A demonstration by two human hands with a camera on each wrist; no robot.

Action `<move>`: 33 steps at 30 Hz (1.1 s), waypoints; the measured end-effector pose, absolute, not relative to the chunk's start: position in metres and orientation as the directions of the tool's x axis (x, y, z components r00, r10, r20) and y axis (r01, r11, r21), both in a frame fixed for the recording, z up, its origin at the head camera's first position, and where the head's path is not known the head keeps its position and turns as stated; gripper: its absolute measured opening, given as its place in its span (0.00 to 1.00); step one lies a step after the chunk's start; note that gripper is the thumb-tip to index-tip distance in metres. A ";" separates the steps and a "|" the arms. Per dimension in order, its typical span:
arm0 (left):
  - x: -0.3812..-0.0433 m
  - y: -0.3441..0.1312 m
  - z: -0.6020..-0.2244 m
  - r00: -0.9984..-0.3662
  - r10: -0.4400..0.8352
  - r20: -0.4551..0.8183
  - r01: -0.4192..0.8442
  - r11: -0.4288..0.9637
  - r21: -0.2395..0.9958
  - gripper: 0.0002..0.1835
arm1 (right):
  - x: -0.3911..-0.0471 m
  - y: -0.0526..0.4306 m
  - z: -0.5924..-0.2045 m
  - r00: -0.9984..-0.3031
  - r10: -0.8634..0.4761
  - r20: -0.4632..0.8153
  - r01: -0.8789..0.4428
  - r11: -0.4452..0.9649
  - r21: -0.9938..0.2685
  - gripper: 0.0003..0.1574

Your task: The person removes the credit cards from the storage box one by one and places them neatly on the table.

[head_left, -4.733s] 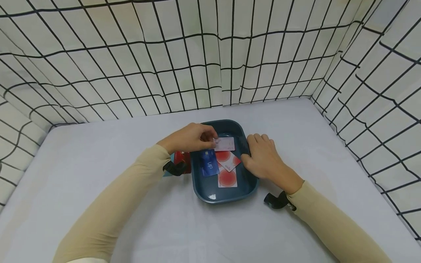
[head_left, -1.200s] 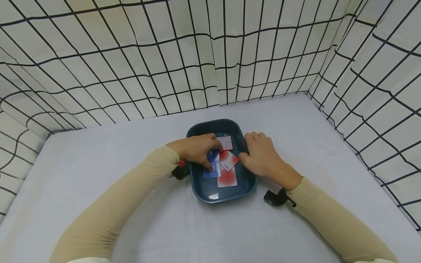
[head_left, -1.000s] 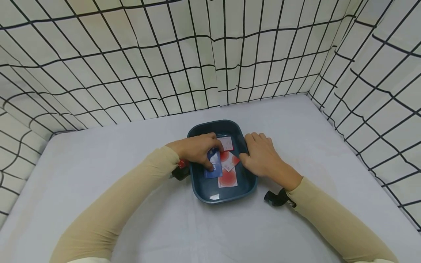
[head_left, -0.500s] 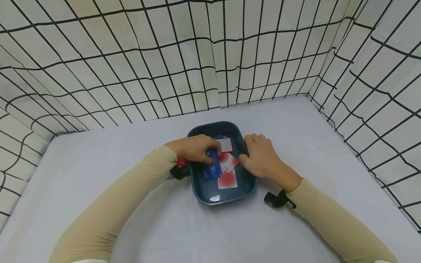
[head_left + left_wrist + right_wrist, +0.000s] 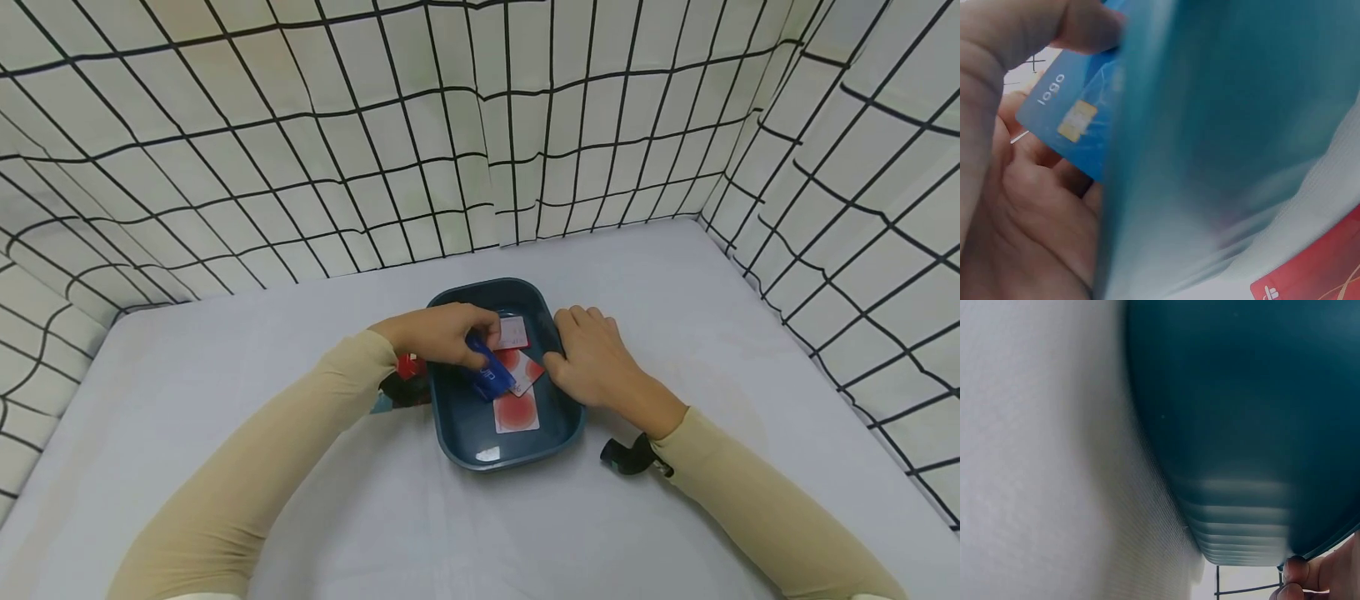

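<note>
Tray point(image 5: 463, 429): one, deep blue-green, rounded corners, lying on the desk point(image 5: 352, 517), which wears a white cloth; I take it as the landmark below.
Blue card point(image 5: 493, 381): one, with a gold chip and the word "logo"; over the left half of the tray's inside, tilted, its lower corner overlapping a neighbouring card in my sight.
Left hand point(image 5: 448, 333): reaches in over the tray's left rim, pinching the blue card between thumb and fingers.
Right hand point(image 5: 600, 358): grasping the tray's right rim.
Pale card point(image 5: 513, 332): one, toward the tray's far end, a red edge showing along it.
Slanted card point(image 5: 522, 372): one, white with red, at the tray's middle, partly hidden behind the blue card.
Red-circle card point(image 5: 516, 412): one, white, nearer the tray's close end.
Red item point(image 5: 411, 365): just outside the tray's left side, largely covered by the left wrist.
Wrist cameras: two, black; one left of the tray, one right point(image 5: 630, 454).
Grid-lined panels point(image 5: 420, 133): white, black lines, standing beyond the tray.
</note>
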State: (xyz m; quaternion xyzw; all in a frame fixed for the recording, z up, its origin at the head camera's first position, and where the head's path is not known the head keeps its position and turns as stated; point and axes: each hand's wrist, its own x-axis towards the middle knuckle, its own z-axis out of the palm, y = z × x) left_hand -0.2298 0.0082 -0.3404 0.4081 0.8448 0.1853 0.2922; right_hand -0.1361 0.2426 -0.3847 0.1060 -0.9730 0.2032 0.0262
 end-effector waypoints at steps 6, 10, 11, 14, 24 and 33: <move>-0.228 0.007 -0.339 -0.493 0.802 -0.338 0.546 0.588 0.598 0.14 | -0.136 0.243 -0.386 -0.977 -0.195 0.089 -0.214 0.896 -0.388 0.18; -0.227 0.006 -0.338 -0.500 0.799 -0.333 0.535 0.588 0.607 0.17 | -0.135 0.243 -0.386 -0.976 -0.196 0.096 -0.218 0.894 -0.392 0.19; -0.227 0.005 -0.338 -0.502 0.798 -0.334 0.532 0.589 0.608 0.18 | -0.135 0.242 -0.386 -0.976 -0.196 0.098 -0.218 0.893 -0.392 0.19; -0.226 0.004 -0.338 -0.500 0.797 -0.339 0.520 0.589 0.618 0.20 | -0.136 0.242 -0.386 -0.976 -0.195 0.098 -0.218 0.894 -0.393 0.19; -0.224 0.002 -0.338 -0.504 0.815 -0.286 0.491 0.542 0.682 0.20 | -0.137 0.243 -0.386 -0.975 -0.205 0.089 -0.224 0.893 -0.391 0.16; -0.224 0.000 -0.340 -0.520 0.837 -0.173 0.465 0.447 0.764 0.10 | -0.137 0.243 -0.385 -0.976 -0.203 0.085 -0.220 0.892 -0.395 0.17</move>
